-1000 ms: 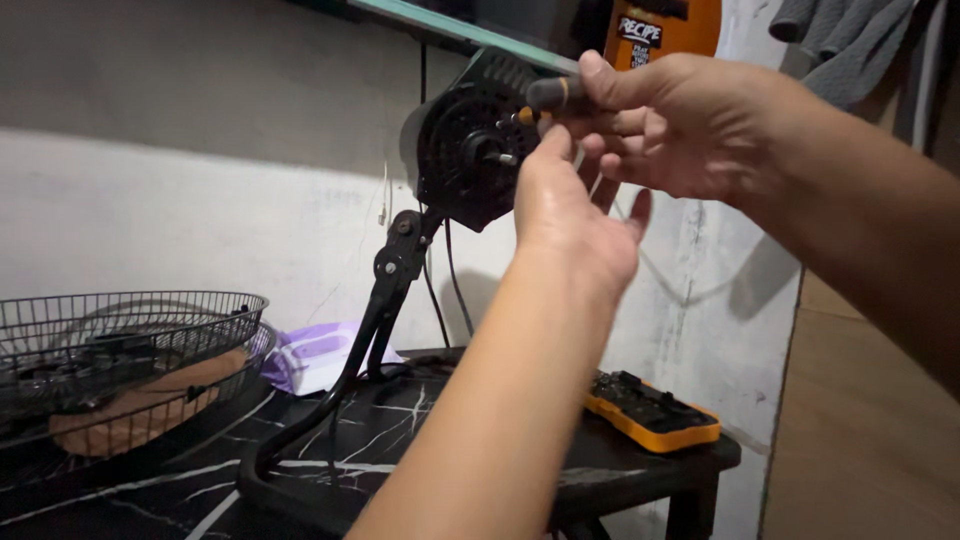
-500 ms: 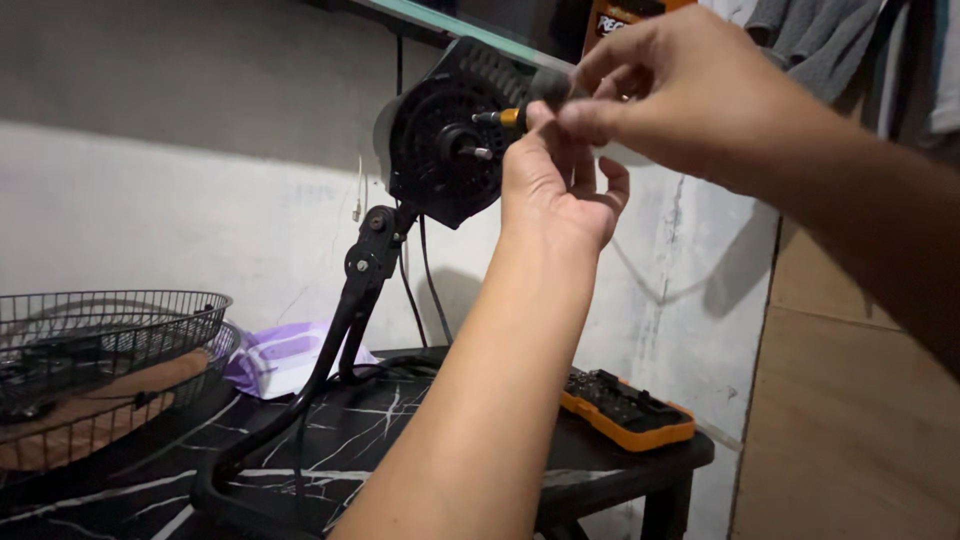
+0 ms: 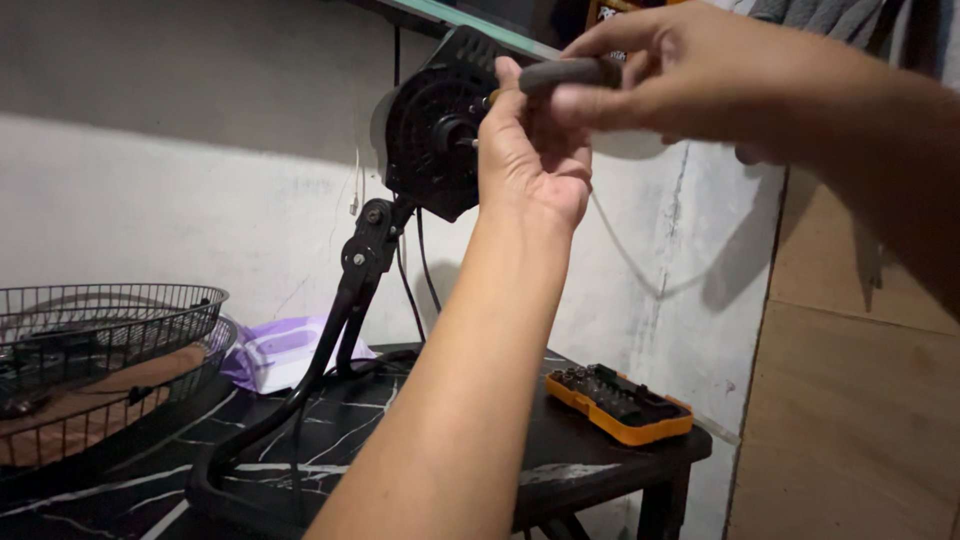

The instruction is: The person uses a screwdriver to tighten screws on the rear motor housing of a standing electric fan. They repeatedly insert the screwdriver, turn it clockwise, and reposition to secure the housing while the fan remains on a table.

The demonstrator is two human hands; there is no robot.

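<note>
While left hand (image 3: 530,165) steadies motor (image 3: 432,140), right hand (image 3: 690,75) pinches screwdriver (image 3: 565,73) just above it; best kept square, pressed in; bit box (image 3: 618,402) well below.

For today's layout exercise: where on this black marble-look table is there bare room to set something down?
Bare table lies between the fan stand base and the orange bit case. The left side is crowded by the wire fan grilles and the purple packet.
</note>
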